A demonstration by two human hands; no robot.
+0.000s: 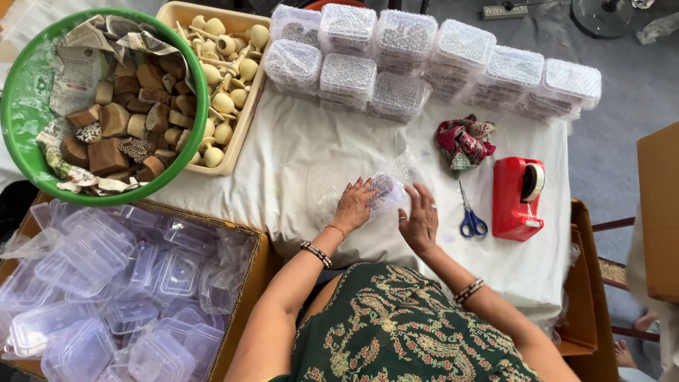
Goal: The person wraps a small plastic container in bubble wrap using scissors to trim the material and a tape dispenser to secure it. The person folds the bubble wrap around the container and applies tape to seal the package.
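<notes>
A small clear plastic box (pixel 386 192), wrapped in crinkled transparent film and showing a pale, lacy pattern inside, sits near the middle of the white cloth-covered table (pixel 297 152). The left hand (pixel 353 205) presses on its left side with fingers curled over the wrap; the right hand (pixel 420 219) rests just beside it on the right, fingers spread and touching the film. Whether the box is fully wrapped is hard to tell through the glare.

Along the far edge stands a row of like boxes (pixel 431 60), lidded, stacked two deep and filled with the same pale patterned pieces. Far left, a green basin (pixel 18 134) lined with newspaper holds brown carved wooden blocks, and a beige tray (pixel 237 134) beside it holds pale wooden knobs. A cardboard carton (pixel 247 276) at near left is full of empty clear boxes. To the right lie blue-handled scissors (pixel 472 219), a red tape dispenser (pixel 518 198) and a crumpled red cloth (pixel 463 141).
</notes>
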